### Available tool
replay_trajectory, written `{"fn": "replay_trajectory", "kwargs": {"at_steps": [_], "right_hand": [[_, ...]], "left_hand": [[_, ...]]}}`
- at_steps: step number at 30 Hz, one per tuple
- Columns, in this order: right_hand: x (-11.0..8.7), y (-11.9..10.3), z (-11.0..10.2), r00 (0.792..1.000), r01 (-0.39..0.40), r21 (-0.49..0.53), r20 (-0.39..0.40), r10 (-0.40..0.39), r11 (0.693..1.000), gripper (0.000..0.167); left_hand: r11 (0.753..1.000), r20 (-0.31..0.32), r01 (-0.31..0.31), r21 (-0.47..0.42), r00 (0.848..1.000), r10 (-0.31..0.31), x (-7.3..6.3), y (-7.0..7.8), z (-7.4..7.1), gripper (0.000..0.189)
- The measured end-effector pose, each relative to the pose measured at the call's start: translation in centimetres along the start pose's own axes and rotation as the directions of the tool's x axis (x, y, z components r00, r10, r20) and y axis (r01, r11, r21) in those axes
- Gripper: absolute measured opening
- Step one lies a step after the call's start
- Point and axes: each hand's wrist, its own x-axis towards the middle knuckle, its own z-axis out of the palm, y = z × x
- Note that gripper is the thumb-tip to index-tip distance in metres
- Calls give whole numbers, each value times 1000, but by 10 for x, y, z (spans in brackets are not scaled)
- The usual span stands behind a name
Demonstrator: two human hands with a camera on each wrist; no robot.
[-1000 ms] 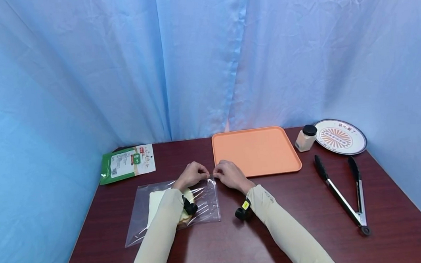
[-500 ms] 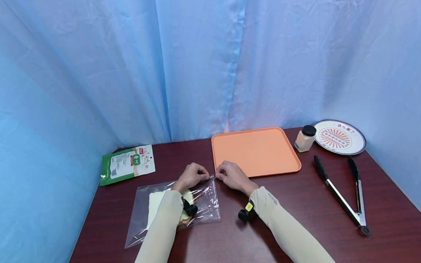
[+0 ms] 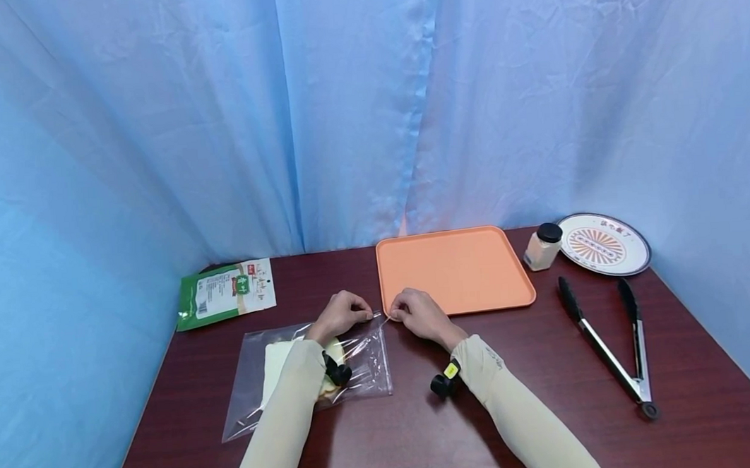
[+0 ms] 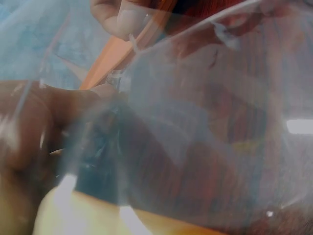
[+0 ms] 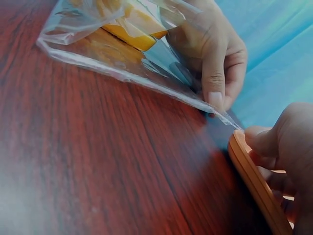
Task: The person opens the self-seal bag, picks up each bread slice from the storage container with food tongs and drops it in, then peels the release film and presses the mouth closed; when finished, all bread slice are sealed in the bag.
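Note:
A clear plastic bag lies flat on the table with slices of bread inside, partly hidden under my left forearm. My left hand pinches the bag's far right corner between thumb and fingers. Just right of that corner, my right hand pinches the end of a thin clear strip. The strip runs taut from the bag's corner to the right fingertips, close by the orange tray's near left corner. Through the plastic in the left wrist view, the right fingertips grip the strip's end.
An orange tray sits behind the right hand. Back left lies a green and white packet. On the right are a black-lidded jar, a patterned plate and black-tipped tongs spread apart. Blue curtains enclose the table.
My right hand has drawn a little to the right, away from the left hand, and a length of strip now shows between them. The left hand and bag have hardly moved.

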Motion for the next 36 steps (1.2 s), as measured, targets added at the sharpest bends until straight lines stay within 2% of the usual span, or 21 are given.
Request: {"fn": "replay_trajectory", "kwargs": {"at_steps": [11,27,32,36], "right_hand": [[-8,3,-8,1000,15,16,-22,-15,1000,6],[-16,14,-16,999,-8,38,-39,9,999,9],[-17,17,-18,999,5,34,-42,-4,999,8],[-18,21,-20,999,-14,36,-43,15,999,9]], "left_hand": [[1000,-9,2,-17,1000,-2,1,-3,2,7],[1000,-6,-19,-24,1000,19,-2,-1,1,7],[999,-4,-9,-36,1000,9,-1,-1,2,7],[999,-3,-7,-37,1000,7,-1,-2,2,8]]}}
